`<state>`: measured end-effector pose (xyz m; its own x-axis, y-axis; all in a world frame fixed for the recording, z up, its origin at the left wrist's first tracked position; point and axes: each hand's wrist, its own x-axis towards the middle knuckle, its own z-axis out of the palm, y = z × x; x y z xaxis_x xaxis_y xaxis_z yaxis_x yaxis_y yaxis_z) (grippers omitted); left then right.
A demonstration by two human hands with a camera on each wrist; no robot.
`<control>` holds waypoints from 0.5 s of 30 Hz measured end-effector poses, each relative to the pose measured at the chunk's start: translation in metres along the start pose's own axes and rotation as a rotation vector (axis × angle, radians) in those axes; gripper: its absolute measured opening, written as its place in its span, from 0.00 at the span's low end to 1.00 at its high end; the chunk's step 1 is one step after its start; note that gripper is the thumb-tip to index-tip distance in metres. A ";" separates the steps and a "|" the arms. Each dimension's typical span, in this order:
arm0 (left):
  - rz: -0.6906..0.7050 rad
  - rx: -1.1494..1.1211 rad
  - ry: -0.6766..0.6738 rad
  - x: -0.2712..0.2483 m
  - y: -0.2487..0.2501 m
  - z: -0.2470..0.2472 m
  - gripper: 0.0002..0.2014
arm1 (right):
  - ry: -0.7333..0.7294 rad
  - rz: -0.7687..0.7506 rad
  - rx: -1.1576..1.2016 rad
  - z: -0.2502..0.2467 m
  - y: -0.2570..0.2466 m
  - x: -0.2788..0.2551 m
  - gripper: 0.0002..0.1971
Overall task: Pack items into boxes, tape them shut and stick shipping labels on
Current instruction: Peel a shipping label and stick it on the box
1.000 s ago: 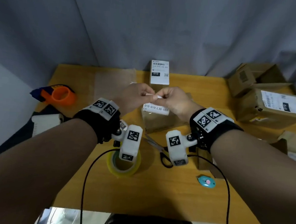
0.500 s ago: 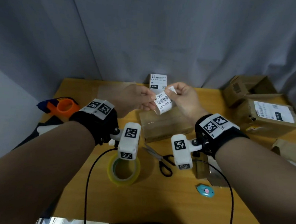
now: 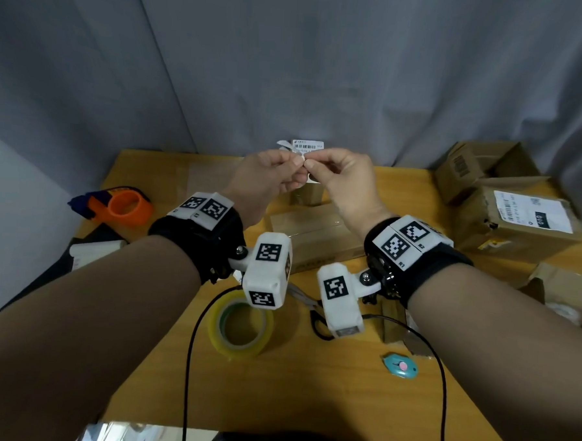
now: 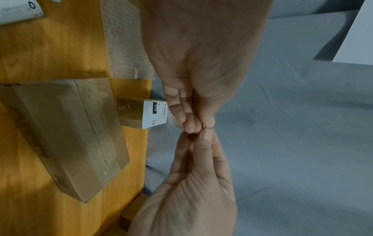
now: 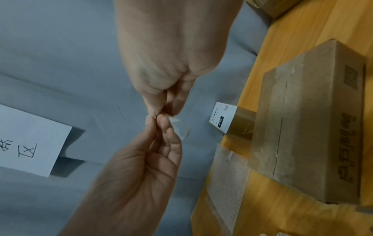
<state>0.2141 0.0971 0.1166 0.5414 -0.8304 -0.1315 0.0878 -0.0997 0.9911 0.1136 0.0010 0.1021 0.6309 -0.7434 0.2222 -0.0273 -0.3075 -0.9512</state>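
Observation:
Both hands are raised over the far middle of the table and meet fingertip to fingertip. My left hand [image 3: 297, 165] and right hand [image 3: 311, 164] each pinch a small white shipping label [image 3: 285, 145], mostly hidden by the fingers. In the right wrist view a thin, curled, translucent piece of the label [image 5: 181, 129] hangs beside the fingertips [image 5: 159, 119]. Below the hands lies a brown cardboard box [image 3: 316, 235] with clear tape along its top seam [image 4: 90, 121]. Behind it stands a small taped box with a white label [image 4: 153, 114].
A roll of clear tape [image 3: 240, 322], scissors [image 3: 315, 316] and a blue cutter [image 3: 400, 366] lie near me. An orange tape dispenser [image 3: 125, 206] sits at the left. Several cardboard boxes [image 3: 518, 222] are stacked at the right. Bubble wrap [image 4: 123, 39] lies at the back left.
Both hands have lifted the label up and away from the box. It was held flat, then turned to show its print; now only slivers show between the pinching fingertips.

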 end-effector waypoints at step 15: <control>0.013 0.003 0.022 -0.003 0.002 -0.002 0.09 | -0.055 0.062 0.116 -0.001 -0.002 0.001 0.07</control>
<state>0.2140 0.1001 0.1193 0.5605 -0.8196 -0.1192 0.0784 -0.0908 0.9928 0.1133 0.0004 0.1046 0.6722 -0.7244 0.1529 0.0201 -0.1886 -0.9818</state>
